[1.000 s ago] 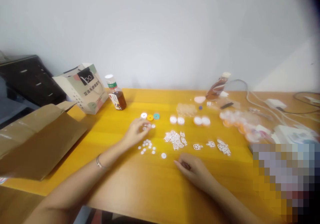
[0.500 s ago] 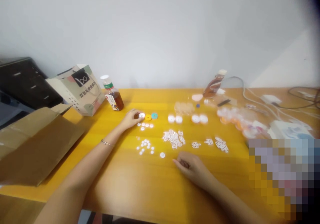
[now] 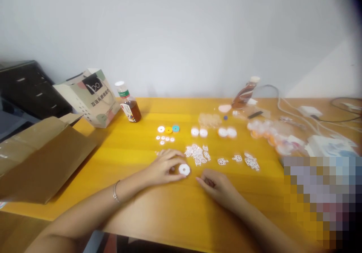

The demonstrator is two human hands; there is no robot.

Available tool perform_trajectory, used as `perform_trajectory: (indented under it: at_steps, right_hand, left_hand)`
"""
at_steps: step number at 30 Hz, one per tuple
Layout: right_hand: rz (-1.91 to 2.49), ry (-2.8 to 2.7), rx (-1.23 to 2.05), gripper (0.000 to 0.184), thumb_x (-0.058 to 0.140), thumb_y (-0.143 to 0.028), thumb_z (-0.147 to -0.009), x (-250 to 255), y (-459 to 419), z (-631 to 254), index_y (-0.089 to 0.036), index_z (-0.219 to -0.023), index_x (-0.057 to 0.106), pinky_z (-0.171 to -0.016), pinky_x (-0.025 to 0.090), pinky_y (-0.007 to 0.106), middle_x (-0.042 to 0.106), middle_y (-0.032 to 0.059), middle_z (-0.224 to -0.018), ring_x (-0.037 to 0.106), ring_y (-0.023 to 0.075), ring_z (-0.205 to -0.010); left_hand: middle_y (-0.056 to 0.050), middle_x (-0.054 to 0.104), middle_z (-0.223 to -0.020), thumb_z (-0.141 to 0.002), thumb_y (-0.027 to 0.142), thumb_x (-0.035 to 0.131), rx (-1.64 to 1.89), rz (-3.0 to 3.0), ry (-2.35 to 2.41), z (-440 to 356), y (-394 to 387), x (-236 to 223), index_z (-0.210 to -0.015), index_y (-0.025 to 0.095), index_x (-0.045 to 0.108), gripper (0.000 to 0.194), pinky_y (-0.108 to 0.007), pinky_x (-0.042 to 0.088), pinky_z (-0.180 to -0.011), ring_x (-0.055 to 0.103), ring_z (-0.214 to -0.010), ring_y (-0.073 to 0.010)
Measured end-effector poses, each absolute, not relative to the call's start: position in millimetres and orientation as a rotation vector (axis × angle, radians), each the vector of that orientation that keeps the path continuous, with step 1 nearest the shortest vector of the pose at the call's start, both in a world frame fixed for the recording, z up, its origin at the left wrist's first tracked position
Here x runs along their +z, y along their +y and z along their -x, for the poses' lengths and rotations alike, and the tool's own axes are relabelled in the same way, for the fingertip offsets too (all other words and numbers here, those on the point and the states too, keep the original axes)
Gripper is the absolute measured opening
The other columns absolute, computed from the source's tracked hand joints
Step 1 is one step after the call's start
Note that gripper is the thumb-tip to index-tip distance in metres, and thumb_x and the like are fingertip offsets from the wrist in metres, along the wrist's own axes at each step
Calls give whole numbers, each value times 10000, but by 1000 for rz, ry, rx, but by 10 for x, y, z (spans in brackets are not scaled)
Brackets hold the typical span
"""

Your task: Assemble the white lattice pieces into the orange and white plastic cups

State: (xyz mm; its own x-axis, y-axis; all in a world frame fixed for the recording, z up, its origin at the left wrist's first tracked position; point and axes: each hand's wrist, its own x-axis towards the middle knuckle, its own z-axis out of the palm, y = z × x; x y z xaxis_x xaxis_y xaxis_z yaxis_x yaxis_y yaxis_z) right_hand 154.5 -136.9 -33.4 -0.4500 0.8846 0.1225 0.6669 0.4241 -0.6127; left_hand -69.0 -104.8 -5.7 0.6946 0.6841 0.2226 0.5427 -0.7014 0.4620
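Note:
My left hand [image 3: 166, 167] has its thumb and fingers closed around the edge of a white disc [image 3: 184, 169] with a centre hole. It is low over the table, and the small round pieces around that spot are mostly hidden by it. To the right my right hand [image 3: 216, 187] rests on the table with curled fingers, and I see nothing in it. Behind the left hand are a white disc [image 3: 161, 129], a yellow disc [image 3: 168, 130] and a teal disc [image 3: 175, 129] in a row. Small white round pieces [image 3: 167, 139] lie in front of them. A pile of white cut-out pieces [image 3: 197, 154] lies just beyond both hands.
Further right are white discs [image 3: 199, 132], more white discs [image 3: 227, 132] and more cut-out pieces [image 3: 251, 161]. A drink bottle [image 3: 131, 108], a paper bag [image 3: 92, 98] and a cardboard box [image 3: 45, 158] stand left. Another bottle [image 3: 245, 94], cables and plastic-wrapped parts [image 3: 271, 134] are right.
My left hand has moved from the row of coloured discs toward me and to the right, now with a white disc in its fingers. My right hand has stayed in place.

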Motion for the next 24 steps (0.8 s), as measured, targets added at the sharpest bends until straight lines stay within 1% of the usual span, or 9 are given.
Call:
perform_trajectory:
  at_steps: [4, 8, 9, 11, 12, 14, 19, 24]
  right_hand:
    - [1302, -2240, 684, 304, 420, -290, -836, -352, -1365, -1552, -193, -556, 351, -459, 297, 203, 380, -45, -503, 365, 92, -466]
    - [1313, -2237, 703, 300, 424, -282, -834, -355, -1364, -1557, -192, -554, 358, -461, 298, 205, 386, -45, -500, 370, 92, -466]
    - [1316, -2236, 707, 299, 422, -277, -834, -352, -1365, -1558, -192, -554, 357, -465, 300, 206, 390, -44, -502, 373, 93, -468]
    - [1322, -2237, 709, 298, 419, -270, -834, -342, -1370, -1558, -194, -554, 350, -470, 304, 208, 393, -42, -507, 377, 95, -472]
    - [1324, -2237, 707, 299, 419, -267, -833, -335, -1373, -1557, -194, -553, 343, -471, 303, 209, 391, -41, -508, 376, 95, -472]
    - [1330, -2237, 701, 303, 420, -269, -831, -323, -1377, -1555, -196, -551, 327, -468, 299, 209, 383, -42, -509, 369, 95, -470]
    - [1327, -2234, 683, 305, 411, -290, -834, -321, -1371, -1551, -198, -553, 333, -456, 290, 210, 375, -43, -509, 353, 96, -464]
    - [1317, -2229, 665, 308, 411, -300, -838, -349, -1364, -1554, -197, -555, 348, -454, 293, 210, 388, -42, -506, 358, 94, -462]
  left_hand:
    - [-35, 524, -1145, -753, 394, 587, 517, -2552, 960, 666, -1035, -126, -1029, 262, 552, 307, -328, 304, -863, 466, -1028, -201]
    - [-60, 507, -1178, -728, 442, 607, 529, -2560, 930, 706, -1013, -66, -1139, 252, 500, 465, -330, 305, -897, 451, -1060, -209]
    - [-64, 510, -1175, -740, 441, 594, 549, -2559, 923, 747, -988, -33, -1152, 246, 493, 467, -331, 305, -910, 450, -1067, -207]
    - [-63, 541, -1121, -793, 394, 543, 610, -2540, 940, 876, -906, 34, -1109, 231, 527, 356, -331, 319, -917, 470, -1047, -193]
    - [-60, 561, -1073, -819, 359, 513, 643, -2516, 975, 964, -853, 62, -1061, 219, 555, 282, -326, 335, -906, 489, -1019, -183]
    - [-53, 589, -977, -843, 304, 475, 664, -2463, 1066, 1164, -739, 91, -979, 198, 587, 205, -310, 377, -859, 528, -933, -164]
    - [-23, 607, -858, -813, 250, 500, 423, -2423, 1216, 1540, -569, 14, -849, 186, 612, 134, -268, 424, -754, 561, -791, -137]
    - [-18, 609, -846, -802, 211, 503, 372, -2491, 1204, 1549, -560, -78, -833, 187, 608, 112, -246, 422, -726, 561, -765, -127]
